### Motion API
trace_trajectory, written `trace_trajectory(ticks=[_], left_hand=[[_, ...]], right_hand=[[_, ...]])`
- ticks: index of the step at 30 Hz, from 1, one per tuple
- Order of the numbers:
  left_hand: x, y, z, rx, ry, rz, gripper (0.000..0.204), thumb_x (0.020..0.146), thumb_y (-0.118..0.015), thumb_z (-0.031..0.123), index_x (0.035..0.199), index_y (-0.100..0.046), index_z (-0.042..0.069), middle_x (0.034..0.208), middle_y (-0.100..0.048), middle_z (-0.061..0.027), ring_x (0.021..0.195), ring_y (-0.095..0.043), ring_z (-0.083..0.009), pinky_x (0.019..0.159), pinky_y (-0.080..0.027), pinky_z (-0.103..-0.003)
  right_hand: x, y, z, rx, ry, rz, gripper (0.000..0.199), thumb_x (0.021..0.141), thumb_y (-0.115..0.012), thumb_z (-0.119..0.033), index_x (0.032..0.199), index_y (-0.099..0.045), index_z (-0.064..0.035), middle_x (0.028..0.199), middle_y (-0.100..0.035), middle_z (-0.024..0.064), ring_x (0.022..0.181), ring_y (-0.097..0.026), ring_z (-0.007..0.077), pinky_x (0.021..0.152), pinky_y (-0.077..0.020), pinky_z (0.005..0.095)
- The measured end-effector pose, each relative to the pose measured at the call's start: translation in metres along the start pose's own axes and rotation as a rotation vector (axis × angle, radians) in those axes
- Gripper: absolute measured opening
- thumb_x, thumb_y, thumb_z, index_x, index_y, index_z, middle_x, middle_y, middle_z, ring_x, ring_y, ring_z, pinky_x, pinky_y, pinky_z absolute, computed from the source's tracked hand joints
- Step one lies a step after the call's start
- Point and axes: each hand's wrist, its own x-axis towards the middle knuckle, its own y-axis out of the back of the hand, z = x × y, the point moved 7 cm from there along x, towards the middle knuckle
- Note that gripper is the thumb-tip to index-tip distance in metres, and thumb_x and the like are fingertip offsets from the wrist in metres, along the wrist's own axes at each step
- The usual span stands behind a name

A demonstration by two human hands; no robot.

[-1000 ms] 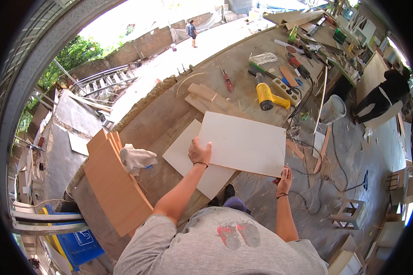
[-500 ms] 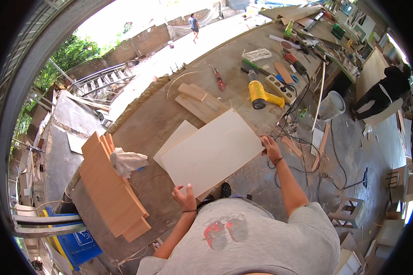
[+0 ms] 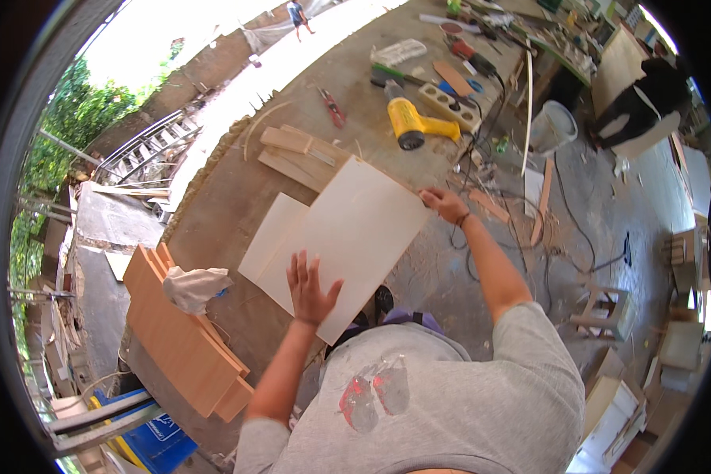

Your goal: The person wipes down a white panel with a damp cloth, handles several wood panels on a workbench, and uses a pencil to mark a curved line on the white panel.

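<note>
A white rectangular board [image 3: 371, 217] lies at a slant in front of me, its near corner by my waist. My left hand [image 3: 311, 294] rests flat on its face near the near-left part, fingers spread. At the right corner my right hand [image 3: 447, 205] grips the board's edge, fingers closed. A second white board [image 3: 270, 235] shows partly under the left side of the first. Past the far corner lie light wooden pieces [image 3: 296, 158] on the worktable [image 3: 213, 229].
Brown boards [image 3: 174, 340] are stacked at the left with a whitish cloth [image 3: 196, 289] on them. Farther off lie red-handled pliers [image 3: 332, 108], a yellow heat gun [image 3: 412, 125], a power strip [image 3: 450, 107] and a red power tool [image 3: 475, 58]. Cables, a bucket [image 3: 553, 128] and a stool [image 3: 606, 312] stand right.
My left hand has moved from the board's near-left edge onto its face and spread out. My right hand stays at the right corner. The whole view has shifted, and the board looks turned.
</note>
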Motion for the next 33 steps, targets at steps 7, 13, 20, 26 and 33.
trace_trajectory(ticks=[7,13,20,26,33], left_hand=[[0.023,-0.041,-0.017,0.145,-0.117,-0.356,0.074,0.078,-0.062,0.054,0.138,-0.042,0.016,0.152,-0.025,-0.0125,0.142,-0.018,-0.0308,0.113,-0.011,-0.055],[0.028,-0.041,-0.014,0.153,-0.107,-0.377,0.076,0.077,-0.062,0.054,0.139,-0.042,0.015,0.153,-0.024,-0.0112,0.143,-0.018,-0.0298,0.113,-0.011,-0.055],[0.027,-0.039,-0.013,0.139,-0.110,-0.413,0.076,0.079,-0.063,0.050,0.141,-0.037,0.013,0.153,-0.023,-0.0127,0.143,-0.018,-0.0307,0.112,-0.011,-0.056],[0.029,-0.040,-0.010,0.142,-0.141,-0.393,0.076,0.081,-0.059,0.053,0.142,-0.037,0.013,0.153,-0.023,-0.0129,0.143,-0.017,-0.0306,0.111,-0.011,-0.056],[0.028,-0.037,-0.016,0.132,-0.144,-0.344,0.074,0.082,-0.058,0.054,0.141,-0.037,0.014,0.152,-0.023,-0.0126,0.142,-0.018,-0.0305,0.111,-0.013,-0.057]], right_hand=[[-0.018,0.010,0.007,-0.027,-0.018,0.169,0.038,0.093,-0.055,-0.040,0.109,-0.064,-0.0065,0.085,-0.066,0.0069,0.075,-0.059,0.0129,0.071,-0.0463,0.0284],[-0.040,-0.005,0.025,0.164,0.079,0.718,0.035,0.093,-0.055,-0.039,0.108,-0.059,-0.0075,0.071,-0.059,0.0081,0.064,-0.055,0.0162,0.063,-0.0459,0.0303],[-0.056,-0.018,0.015,0.066,-0.001,0.994,0.031,0.094,-0.054,-0.037,0.101,-0.059,-0.0076,0.069,-0.057,0.0077,0.061,-0.053,0.0163,0.060,-0.0449,0.0306],[-0.070,-0.027,0.010,0.030,0.011,1.070,0.029,0.093,-0.056,-0.037,0.102,-0.059,-0.0096,0.068,-0.057,0.0085,0.060,-0.052,0.0188,0.060,-0.0449,0.0316],[-0.094,-0.075,-0.005,0.032,-0.027,1.110,0.030,0.093,-0.056,-0.037,0.106,-0.059,-0.0108,0.065,-0.056,0.0073,0.058,-0.054,0.0187,0.058,-0.0445,0.0320]])
